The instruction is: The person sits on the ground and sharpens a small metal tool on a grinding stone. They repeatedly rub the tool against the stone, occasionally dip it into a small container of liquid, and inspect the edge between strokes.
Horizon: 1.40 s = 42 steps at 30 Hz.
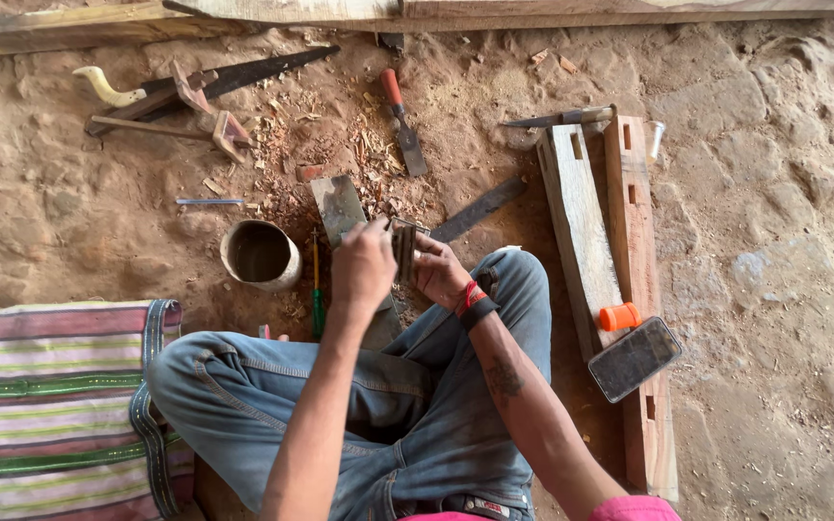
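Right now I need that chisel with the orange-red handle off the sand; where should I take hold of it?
Grip the chisel by its orange-red handle, the far end, coming down from above. It lies flat on the sand, metal blade pointing toward the seated person, so the rounded handle is the safe part and has open ground around it.

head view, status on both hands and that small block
Left hand and right hand both grip small wooden block. Held above lap. Flat stone and bowl close in front.

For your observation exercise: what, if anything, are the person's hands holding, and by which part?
Both hands hold one small wooden block: the left hand on its left side, the right hand on its right side.
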{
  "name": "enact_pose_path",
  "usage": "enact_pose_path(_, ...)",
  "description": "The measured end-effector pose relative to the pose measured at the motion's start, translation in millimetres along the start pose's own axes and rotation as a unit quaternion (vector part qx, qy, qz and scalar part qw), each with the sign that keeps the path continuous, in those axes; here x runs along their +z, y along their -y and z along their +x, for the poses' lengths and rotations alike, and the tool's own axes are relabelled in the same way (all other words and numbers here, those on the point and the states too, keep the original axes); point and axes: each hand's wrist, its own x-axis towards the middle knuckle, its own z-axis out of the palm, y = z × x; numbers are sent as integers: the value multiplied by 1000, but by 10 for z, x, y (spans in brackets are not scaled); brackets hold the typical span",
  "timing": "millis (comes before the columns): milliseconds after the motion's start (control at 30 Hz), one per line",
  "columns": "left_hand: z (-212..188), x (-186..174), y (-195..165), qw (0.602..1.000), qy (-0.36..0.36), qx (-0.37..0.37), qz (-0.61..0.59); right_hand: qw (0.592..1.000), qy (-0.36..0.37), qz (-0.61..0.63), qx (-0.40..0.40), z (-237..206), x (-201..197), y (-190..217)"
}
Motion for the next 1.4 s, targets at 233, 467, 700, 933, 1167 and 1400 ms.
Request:
enact_pose_path(233, -151, -292, 26, 983, 104, 154, -3, 999, 13, 48, 18, 7, -39, 1)
enact_pose_path(467, -195, -204, -7, 987, 90, 136, 10, 992, -23, 113, 50, -30, 43, 44)
enact_pose_path(700, -216, -18, 180, 972, 72, 189, 122, 995, -43, -57, 72, -23, -39, -62)
enact_pose_path(933, -222, -59, 419, 985, 28, 164, 50, 989, -96, -114, 21, 53, -209, -143)
enact_pose_path(1167, -515, -340, 1118, 968, 80, -192, 138, 982, -160, -100, -3, 114, -81, -71)
enact_pose_path(1400, -408, 216, 1446, 935, 108, -217, 259, 981, -159, -113, 16, 94, -48, -77)
